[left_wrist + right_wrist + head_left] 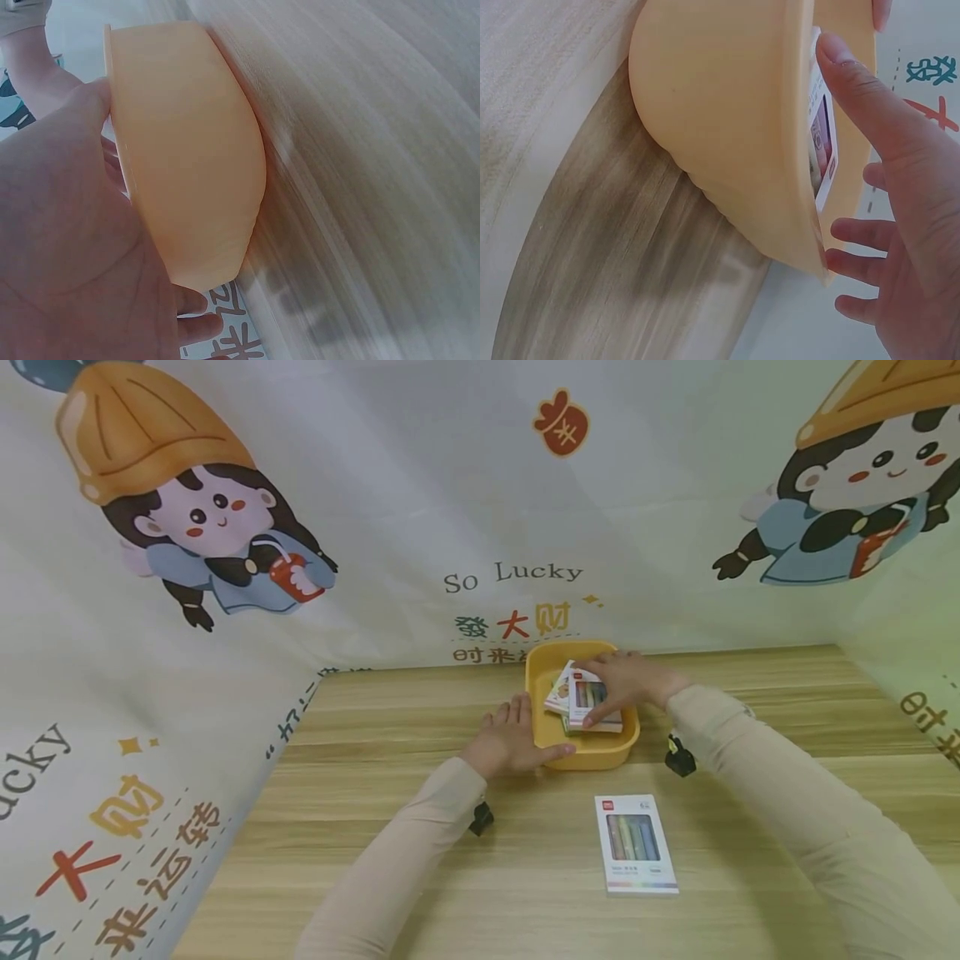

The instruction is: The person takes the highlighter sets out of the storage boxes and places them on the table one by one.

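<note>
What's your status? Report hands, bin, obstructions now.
Left hand touching yellow bin. Right hand over windowed box inside it. Another windowed box on table, outside. No obstruction seen.

Head camera: set above the table [375, 793], facing forward and down toward its far edge and the printed backdrop [390, 485] – the widest view. Left-wrist camera: close at the left hand [510, 739], rolled sideways, facing the basket [592, 760]. Right-wrist camera: close at the right hand [622, 681], also rolled, facing the basket's opposite side – both wrist views share the table's far edge.
</note>
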Motion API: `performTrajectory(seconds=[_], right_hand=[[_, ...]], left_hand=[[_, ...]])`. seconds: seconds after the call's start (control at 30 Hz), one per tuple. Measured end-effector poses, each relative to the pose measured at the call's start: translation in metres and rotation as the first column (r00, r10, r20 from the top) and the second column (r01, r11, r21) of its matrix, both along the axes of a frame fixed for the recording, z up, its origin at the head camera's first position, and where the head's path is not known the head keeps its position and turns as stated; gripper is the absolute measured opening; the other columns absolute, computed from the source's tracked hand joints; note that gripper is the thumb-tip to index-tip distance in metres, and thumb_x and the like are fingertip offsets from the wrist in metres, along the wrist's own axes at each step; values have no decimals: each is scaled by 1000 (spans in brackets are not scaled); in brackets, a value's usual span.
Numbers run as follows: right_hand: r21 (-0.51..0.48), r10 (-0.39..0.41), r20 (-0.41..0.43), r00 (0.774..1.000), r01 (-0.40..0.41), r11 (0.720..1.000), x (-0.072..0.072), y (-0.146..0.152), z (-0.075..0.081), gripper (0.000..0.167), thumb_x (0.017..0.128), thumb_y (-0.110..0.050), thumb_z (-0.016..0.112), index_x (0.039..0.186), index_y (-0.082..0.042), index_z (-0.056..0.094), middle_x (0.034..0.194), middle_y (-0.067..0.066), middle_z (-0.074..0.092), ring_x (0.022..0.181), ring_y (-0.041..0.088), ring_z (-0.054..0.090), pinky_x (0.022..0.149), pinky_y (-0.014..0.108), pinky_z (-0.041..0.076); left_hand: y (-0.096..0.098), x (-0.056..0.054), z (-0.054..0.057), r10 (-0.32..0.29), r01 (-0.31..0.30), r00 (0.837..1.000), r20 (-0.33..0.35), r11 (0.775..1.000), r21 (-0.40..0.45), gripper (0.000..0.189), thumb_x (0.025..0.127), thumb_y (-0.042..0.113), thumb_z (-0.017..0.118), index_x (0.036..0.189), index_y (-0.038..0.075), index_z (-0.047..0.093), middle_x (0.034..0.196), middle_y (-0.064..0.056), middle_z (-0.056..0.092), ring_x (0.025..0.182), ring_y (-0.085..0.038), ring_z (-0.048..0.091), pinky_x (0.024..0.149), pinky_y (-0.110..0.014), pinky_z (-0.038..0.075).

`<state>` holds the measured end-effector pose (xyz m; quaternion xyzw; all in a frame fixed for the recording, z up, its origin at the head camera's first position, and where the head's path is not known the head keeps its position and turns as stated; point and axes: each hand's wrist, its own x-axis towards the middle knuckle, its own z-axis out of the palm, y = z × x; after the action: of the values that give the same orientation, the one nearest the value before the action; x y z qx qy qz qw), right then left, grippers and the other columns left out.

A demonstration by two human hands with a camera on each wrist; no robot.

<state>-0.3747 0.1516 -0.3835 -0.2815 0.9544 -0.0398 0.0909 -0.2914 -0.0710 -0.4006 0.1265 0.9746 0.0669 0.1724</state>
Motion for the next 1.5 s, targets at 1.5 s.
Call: performTrajectory(seconds=[1.5], right_hand=[[24,-4,70,998,2,1000,3,-10,-3,109,71,-62,79,157,-18,29,158,24,34,147,46,31,119,71,7]], left_hand=[[1,0,-1,19,-20,1000,-11,999,-26,115,86,83,35,159,5,-6,169,-13,-1,157,-32,7,128,-50,10]])
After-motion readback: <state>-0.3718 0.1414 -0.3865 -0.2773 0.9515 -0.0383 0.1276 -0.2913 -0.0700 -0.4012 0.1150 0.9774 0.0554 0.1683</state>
